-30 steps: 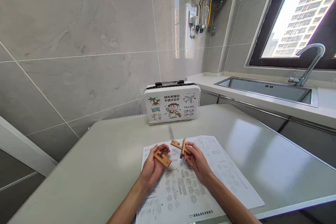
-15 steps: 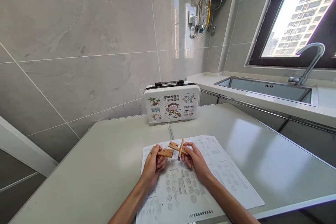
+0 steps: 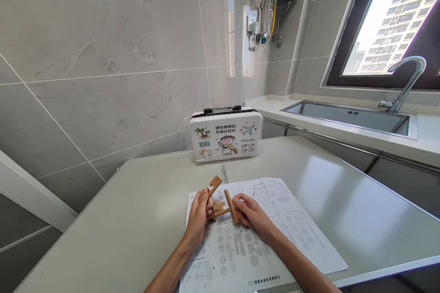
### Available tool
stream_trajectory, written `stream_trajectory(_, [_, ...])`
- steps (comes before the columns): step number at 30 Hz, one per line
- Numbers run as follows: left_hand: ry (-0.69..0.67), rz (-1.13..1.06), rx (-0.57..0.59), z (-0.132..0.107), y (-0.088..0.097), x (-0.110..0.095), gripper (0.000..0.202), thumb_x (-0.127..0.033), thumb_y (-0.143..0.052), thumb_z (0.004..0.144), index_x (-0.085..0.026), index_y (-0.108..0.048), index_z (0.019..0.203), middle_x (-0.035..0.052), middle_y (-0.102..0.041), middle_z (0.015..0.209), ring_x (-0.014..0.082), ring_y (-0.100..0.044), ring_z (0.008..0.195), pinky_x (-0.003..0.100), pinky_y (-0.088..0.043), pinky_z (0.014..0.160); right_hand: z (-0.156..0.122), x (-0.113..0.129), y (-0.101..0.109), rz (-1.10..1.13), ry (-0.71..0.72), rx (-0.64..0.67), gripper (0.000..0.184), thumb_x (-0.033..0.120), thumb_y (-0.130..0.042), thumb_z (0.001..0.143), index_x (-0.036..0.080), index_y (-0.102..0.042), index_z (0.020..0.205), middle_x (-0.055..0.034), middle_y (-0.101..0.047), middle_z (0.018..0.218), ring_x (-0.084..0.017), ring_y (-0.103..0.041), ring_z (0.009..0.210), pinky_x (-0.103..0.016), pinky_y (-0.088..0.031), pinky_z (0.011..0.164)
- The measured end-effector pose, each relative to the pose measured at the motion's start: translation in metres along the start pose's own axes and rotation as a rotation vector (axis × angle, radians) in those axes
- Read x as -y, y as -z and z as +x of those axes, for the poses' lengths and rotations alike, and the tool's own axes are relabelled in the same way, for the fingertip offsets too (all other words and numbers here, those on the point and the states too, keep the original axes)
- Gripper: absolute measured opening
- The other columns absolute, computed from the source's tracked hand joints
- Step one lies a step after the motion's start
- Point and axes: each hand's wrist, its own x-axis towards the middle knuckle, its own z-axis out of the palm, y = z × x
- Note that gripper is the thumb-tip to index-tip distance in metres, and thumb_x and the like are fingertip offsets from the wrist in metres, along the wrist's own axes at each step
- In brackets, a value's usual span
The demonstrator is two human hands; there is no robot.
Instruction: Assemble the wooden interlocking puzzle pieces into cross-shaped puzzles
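My left hand is closed around a notched wooden puzzle piece, which tilts up and to the right out of the fist. In my right hand is a pair of crossed wooden puzzle pieces: a flat notched one pointing left and a narrow bar standing across it. The flat piece's left end reaches the fingers of my left hand; whether it touches them I cannot tell. Below both hands lies a large printed paper sheet with small diagrams and Chinese text.
A white cartoon-printed case with a black handle stands at the back of the pale table. To the right are a counter with a sink and a faucet. A tiled wall rises behind.
The left piece has turned from level to slanting upward. My right hand has lowered slightly, and its crossed pieces have rotated and come closer to my left hand.
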Motion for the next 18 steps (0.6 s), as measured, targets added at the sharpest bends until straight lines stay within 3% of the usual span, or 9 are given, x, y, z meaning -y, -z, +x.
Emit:
stream_trajectory(5, [0.042,0.065,0.073,0.0004,0.0023,0.0005,0.053,-0.069,-0.074,0.085,-0.020,-0.053,0.082,-0.0110,-0.026,0.060,0.0072,-0.019,0.051,0.019,-0.020,0.047,-0.0004,-0.0035,0.0023,0.022,-0.004,0.024,0.048,0.068,-0.066,0.093,0.022,-0.056,0.087,0.0073,-0.048,0.060,-0.008,-0.035,0.048,-0.023,-0.027,0.048])
stream_trajectory(11, [0.105,0.073,0.116,0.0021,0.0038,-0.0015,0.055,-0.071,-0.068,0.087,-0.019,-0.054,0.080,-0.0116,-0.021,0.060,0.0073,-0.016,0.052,0.020,-0.018,0.048,-0.0027,-0.0020,0.0024,0.006,-0.005,0.088,0.044,0.063,-0.066,0.095,0.021,-0.057,0.086,0.0062,-0.050,0.061,-0.009,-0.037,0.050,-0.023,-0.026,0.049])
stream_trajectory(15, [0.105,0.072,0.112,0.0014,0.0038,-0.0009,0.050,-0.068,-0.073,0.085,-0.021,-0.058,0.096,-0.0117,-0.027,0.062,0.0070,-0.016,0.051,0.019,-0.017,0.048,-0.0045,0.0006,0.0014,-0.014,-0.003,0.132,0.043,0.061,-0.067,0.096,0.021,-0.058,0.087,0.0063,-0.050,0.060,-0.009,-0.037,0.050,-0.024,-0.026,0.049])
stream_trajectory(18, [0.115,0.077,0.121,0.0004,0.0043,-0.0007,0.047,-0.066,-0.073,0.086,-0.023,-0.056,0.098,-0.0113,-0.031,0.062,0.0070,-0.019,0.051,0.018,-0.020,0.049,-0.0051,0.0007,0.0010,-0.040,-0.001,0.148,0.043,0.061,-0.066,0.097,0.021,-0.058,0.087,0.0067,-0.050,0.059,-0.009,-0.036,0.049,-0.024,-0.027,0.050])
